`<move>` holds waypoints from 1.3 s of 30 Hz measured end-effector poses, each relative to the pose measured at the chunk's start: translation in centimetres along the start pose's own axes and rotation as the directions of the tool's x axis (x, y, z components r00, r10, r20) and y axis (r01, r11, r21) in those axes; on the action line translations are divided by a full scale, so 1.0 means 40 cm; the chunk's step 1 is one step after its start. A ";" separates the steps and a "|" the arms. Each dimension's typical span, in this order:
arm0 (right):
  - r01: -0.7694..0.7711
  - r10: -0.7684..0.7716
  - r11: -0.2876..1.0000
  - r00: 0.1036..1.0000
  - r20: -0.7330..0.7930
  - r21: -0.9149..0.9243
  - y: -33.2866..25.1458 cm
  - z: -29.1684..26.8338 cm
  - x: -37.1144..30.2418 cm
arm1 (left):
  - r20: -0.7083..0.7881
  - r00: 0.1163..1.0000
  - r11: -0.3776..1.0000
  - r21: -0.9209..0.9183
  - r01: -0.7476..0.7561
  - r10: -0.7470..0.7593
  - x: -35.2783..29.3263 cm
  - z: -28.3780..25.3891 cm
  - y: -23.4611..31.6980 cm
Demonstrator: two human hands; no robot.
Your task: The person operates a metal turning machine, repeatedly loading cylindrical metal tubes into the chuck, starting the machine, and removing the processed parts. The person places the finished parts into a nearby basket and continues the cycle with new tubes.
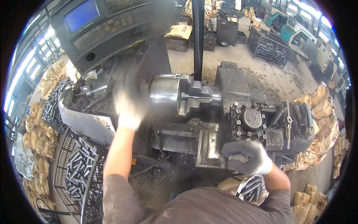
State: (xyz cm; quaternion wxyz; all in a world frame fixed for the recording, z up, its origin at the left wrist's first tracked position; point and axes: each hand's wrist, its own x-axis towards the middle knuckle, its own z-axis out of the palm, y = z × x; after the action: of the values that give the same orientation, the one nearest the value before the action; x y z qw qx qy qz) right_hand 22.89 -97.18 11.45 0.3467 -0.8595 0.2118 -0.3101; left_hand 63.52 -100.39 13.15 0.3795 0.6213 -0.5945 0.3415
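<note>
My left hand (128,106), in a white glove with dark fingers, is smeared by motion just left of the lathe's shiny steel chuck (164,91); its fingers cannot be made out. Stepped jaws (192,93) stand out from the chuck's right side, with a short bright metal cylinder (216,98) beside them. My right hand (248,156), gloved in white and dark grey, is below the round-capped tool turret (252,119). Its fingers curl around something I cannot make out, close to the machine's front.
A control panel with a blue screen (81,15) rises at upper left. A crate of metal tubes (80,164) stands at lower left. More tubes (251,188) sit in a bag by my right forearm. A wrench (288,121) lies at right. Brown sacks (322,130) are stacked beyond.
</note>
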 end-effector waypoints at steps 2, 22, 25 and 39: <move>0.040 -0.039 0.999 0.998 0.050 -0.006 0.033 0.027 -0.015 | 0.103 0.991 0.997 0.019 0.080 -0.081 0.143 0.144 -0.034; -0.374 -0.058 0.857 0.612 0.789 0.354 -0.064 0.854 -0.045 | -0.153 -0.260 -0.295 0.286 0.912 -0.953 -1.681 -0.852 0.259; -0.216 -0.216 0.924 0.384 0.898 0.315 -0.257 1.109 -0.147 | -0.686 -0.423 -0.778 0.350 0.522 -0.592 -2.178 -1.346 0.716; 0.504 -0.271 0.542 -0.653 0.708 0.672 -0.785 1.822 -0.687 | -0.492 0.168 -0.461 -0.866 -0.191 0.854 -2.053 -1.240 2.117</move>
State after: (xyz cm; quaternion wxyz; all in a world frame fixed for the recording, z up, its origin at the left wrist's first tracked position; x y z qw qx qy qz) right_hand 57.40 -26.39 -17.66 0.0955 -0.7193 -0.5652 0.3925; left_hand -24.58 -17.92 -29.44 0.1957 -0.2172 -0.9427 -0.1606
